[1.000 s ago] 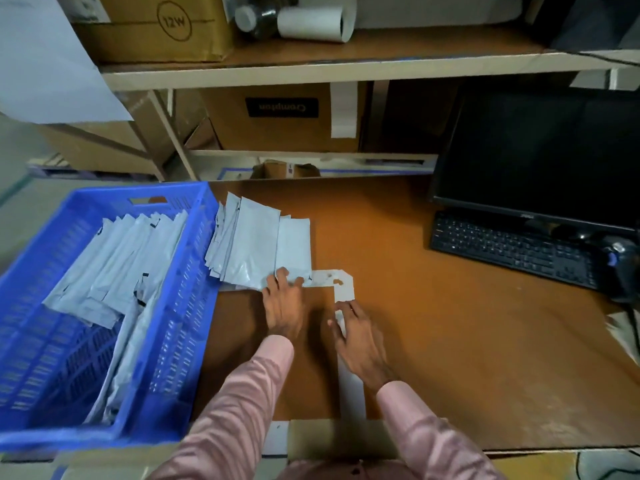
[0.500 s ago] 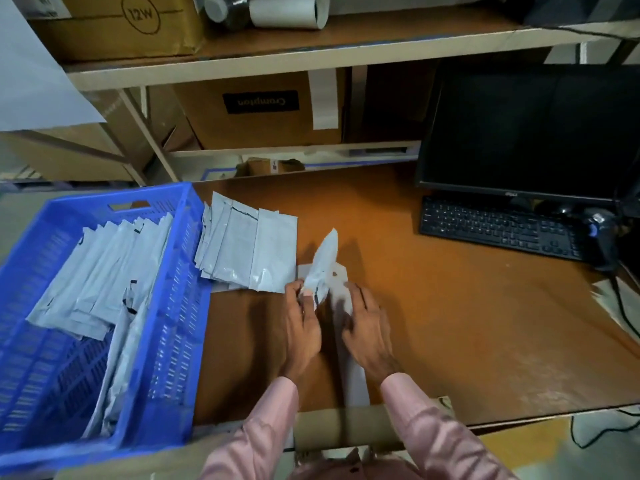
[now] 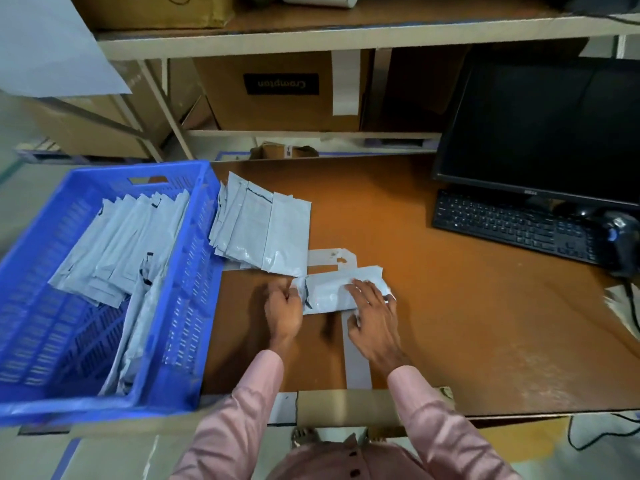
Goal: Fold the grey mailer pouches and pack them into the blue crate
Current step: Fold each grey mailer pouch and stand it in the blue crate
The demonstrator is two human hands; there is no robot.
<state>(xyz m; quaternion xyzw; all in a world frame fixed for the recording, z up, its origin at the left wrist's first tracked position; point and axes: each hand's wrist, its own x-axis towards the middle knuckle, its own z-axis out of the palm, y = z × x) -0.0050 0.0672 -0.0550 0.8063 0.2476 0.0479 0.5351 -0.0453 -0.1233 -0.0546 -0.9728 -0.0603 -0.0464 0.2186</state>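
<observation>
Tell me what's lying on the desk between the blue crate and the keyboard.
In the head view, between the blue crate and the keyboard lie a fanned stack of grey pouches, then bare brown desk. Nearer the person, both hands work one pouch.

Packing station in a stockroom or warehouse office. Indicated by shelves (image 3: 311, 43) stacked with cardboard boxes (image 3: 277, 95), desk (image 3: 450, 323) with monitor (image 3: 543, 133), keyboard (image 3: 512, 225) and barcode scanner (image 3: 620, 237), crate (image 3: 180, 282) of mailers (image 3: 114, 247).
</observation>
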